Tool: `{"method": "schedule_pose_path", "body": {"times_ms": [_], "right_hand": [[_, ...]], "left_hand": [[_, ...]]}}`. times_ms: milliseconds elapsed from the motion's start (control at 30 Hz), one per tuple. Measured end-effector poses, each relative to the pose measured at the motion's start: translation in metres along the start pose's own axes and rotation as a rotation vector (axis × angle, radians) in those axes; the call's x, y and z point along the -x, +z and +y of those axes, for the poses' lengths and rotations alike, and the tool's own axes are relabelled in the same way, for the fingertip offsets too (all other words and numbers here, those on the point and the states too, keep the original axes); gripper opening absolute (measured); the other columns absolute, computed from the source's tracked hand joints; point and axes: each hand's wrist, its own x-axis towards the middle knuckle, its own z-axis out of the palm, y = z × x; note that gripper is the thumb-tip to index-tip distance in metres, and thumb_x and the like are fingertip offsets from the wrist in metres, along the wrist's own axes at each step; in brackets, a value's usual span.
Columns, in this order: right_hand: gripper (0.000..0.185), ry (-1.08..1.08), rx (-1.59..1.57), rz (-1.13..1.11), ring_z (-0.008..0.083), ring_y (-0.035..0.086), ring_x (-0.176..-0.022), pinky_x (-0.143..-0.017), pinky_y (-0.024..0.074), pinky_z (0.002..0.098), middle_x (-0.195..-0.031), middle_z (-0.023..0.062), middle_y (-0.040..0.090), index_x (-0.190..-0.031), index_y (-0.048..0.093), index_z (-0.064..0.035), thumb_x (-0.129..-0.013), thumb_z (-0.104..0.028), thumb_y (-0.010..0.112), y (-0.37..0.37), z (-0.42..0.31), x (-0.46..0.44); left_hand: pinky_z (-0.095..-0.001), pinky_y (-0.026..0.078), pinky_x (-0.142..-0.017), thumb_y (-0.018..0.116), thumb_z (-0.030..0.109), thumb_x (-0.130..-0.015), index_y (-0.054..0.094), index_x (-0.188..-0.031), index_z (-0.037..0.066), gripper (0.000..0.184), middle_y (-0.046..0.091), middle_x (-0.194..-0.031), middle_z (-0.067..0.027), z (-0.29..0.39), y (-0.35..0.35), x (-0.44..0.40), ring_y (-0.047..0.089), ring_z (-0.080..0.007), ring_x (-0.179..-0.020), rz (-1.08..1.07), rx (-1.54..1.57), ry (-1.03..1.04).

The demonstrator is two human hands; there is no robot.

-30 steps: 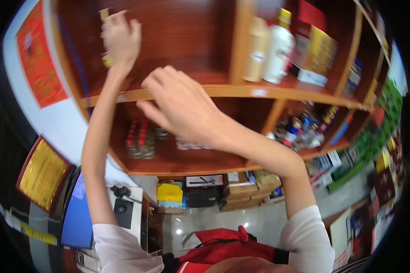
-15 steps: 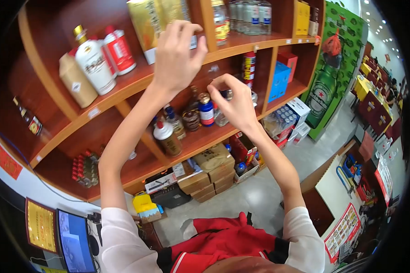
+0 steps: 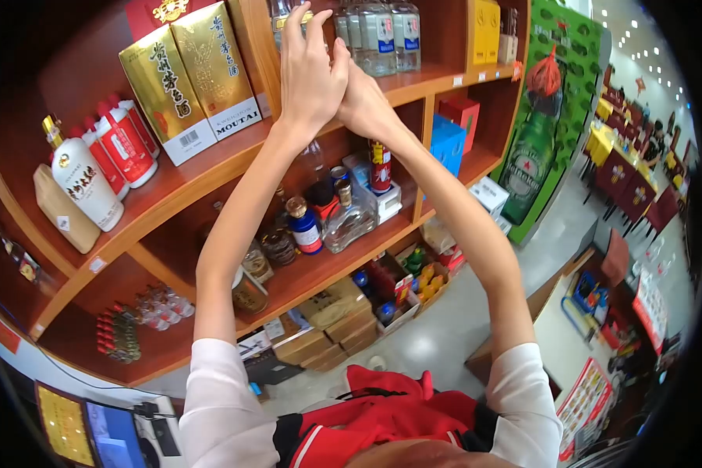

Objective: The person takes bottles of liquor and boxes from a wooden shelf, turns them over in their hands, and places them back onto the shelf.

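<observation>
Left hand [image 3: 313,82] shifted right, past gold boxes [image 3: 220,70]; right hand [image 3: 364,100] rose to meet it by clear bottles [image 3: 378,43]. Left fingers spread; right's hidden, can't tell.

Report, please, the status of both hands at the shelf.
Left hand at upper shelf, fingers raised, hold unclear. Right hand overlaps it in view, fingers partly hidden. Clear bottles stand close behind, partly covered.

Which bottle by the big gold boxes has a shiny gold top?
The white bottle, left of the red-and-white bottles, whose tops are not gold.
</observation>
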Motion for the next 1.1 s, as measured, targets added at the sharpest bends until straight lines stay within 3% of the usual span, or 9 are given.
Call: {"method": "schedule_pose_path", "body": {"times_ms": [200,400,500,633,700,767,800,900,1100], "right_hand": [[0.085,-0.044,-0.168,-0.268,0.0446,0.062,-0.125,-0.100,0.0523,0.0490,-0.128,0.0340,0.062,-0.138,0.036,0.0179,-0.083,-0.028,0.082,0.042,0.043,-0.045],[0.083,-0.114,-0.270,-0.241,0.0428,0.063,-0.124,-0.101,0.0520,0.0484,-0.130,0.0337,0.061,-0.138,0.041,0.0134,-0.080,-0.025,0.085,0.051,0.044,-0.052],[0.085,-0.044,-0.244,-0.207,0.0414,0.067,-0.118,-0.099,0.0532,0.0473,-0.124,0.0323,0.066,-0.135,0.044,0.0125,-0.076,-0.030,0.088,0.044,0.050,-0.053],[0.089,0.043,-0.299,-0.195,0.0378,0.072,-0.109,-0.095,0.0554,0.0446,-0.111,0.0297,0.072,-0.132,0.050,0.0118,-0.071,-0.041,0.090,0.006,0.030,-0.035],[0.090,0.064,-0.343,-0.206,0.0346,0.073,-0.106,-0.093,0.0564,0.0431,-0.110,0.0282,0.073,-0.131,0.051,0.0123,-0.072,-0.044,0.088,-0.010,0.030,-0.024],[0.094,0.086,-0.481,-0.193,0.0328,0.074,-0.104,-0.092,0.0569,0.0417,-0.111,0.0267,0.073,-0.135,0.050,0.0135,-0.072,-0.045,0.088,-0.026,0.034,-0.011],[0.097,0.085,-0.469,-0.161,0.0297,0.074,-0.103,-0.092,0.0578,0.0406,-0.113,0.0247,0.073,-0.137,0.049,0.0146,-0.072,-0.046,0.088,-0.037,0.031,-0.003],[0.095,0.187,-0.615,-0.234,0.0262,0.073,-0.103,-0.091,0.0583,0.0387,-0.115,0.0236,0.072,-0.137,0.049,0.0150,-0.075,-0.045,0.088,-0.073,0.019,0.022],[0.076,0.151,-0.775,-0.193,0.0209,0.071,-0.105,-0.091,0.0582,0.0361,-0.119,0.0178,0.071,-0.140,0.051,0.0061,-0.083,-0.030,0.087,-0.105,0.020,0.085]], "left_hand": [[-0.0466,0.036,-0.118,0.057,0.012,-0.098,0.040,-0.148,-0.005,0.055,0.044,-0.145,-0.0299,-0.012,-0.005,-0.021,0.044,-0.0431,-0.137,0.015,0.207,-0.197],[-0.0461,0.029,-0.123,0.056,0.013,-0.100,0.037,-0.149,-0.007,0.055,0.034,-0.152,-0.0311,-0.025,0.018,-0.027,0.036,-0.0441,-0.143,0.048,0.207,-0.289],[-0.0472,0.042,-0.115,0.053,0.019,-0.105,0.042,-0.146,-0.005,0.048,0.049,-0.140,-0.0279,-0.025,0.025,-0.029,0.053,-0.0397,-0.131,0.109,0.002,-0.220],[-0.0465,0.027,-0.123,0.065,0.026,-0.099,0.022,-0.154,-0.013,0.080,0.038,-0.152,-0.0343,-0.042,0.029,-0.034,0.037,-0.0444,-0.146,-0.048,0.008,-0.340],[-0.0454,0.039,-0.116,0.066,0.034,-0.100,0.023,-0.155,-0.011,0.083,0.047,-0.147,-0.0327,-0.062,0.036,-0.038,0.049,-0.0418,-0.138,-0.048,-0.141,-0.309],[-0.0410,0.054,-0.099,0.067,0.042,-0.099,0.026,-0.155,-0.008,0.086,0.063,-0.129,-0.0271,-0.050,0.035,-0.047,0.067,-0.0352,-0.117,-0.155,0.207,-0.670],[-0.0355,0.060,-0.082,0.067,0.046,-0.099,0.038,-0.147,-0.004,0.075,0.072,-0.111,-0.0190,-0.039,0.035,-0.049,0.074,-0.0269,-0.095,-0.168,0.368,-0.738],[-0.0353,0.060,-0.078,0.063,0.039,-0.103,0.057,-0.121,0.003,0.041,0.071,-0.100,-0.0122,0.001,0.032,-0.050,0.074,-0.0236,-0.090,-0.304,0.676,-0.911],[-0.0438,0.056,-0.095,0.053,0.024,-0.107,0.049,-0.138,-0.002,0.041,0.064,-0.118,-0.0194,0.080,0.016,-0.042,0.068,-0.0308,-0.106,-0.215,0.813,-1.062]]}}
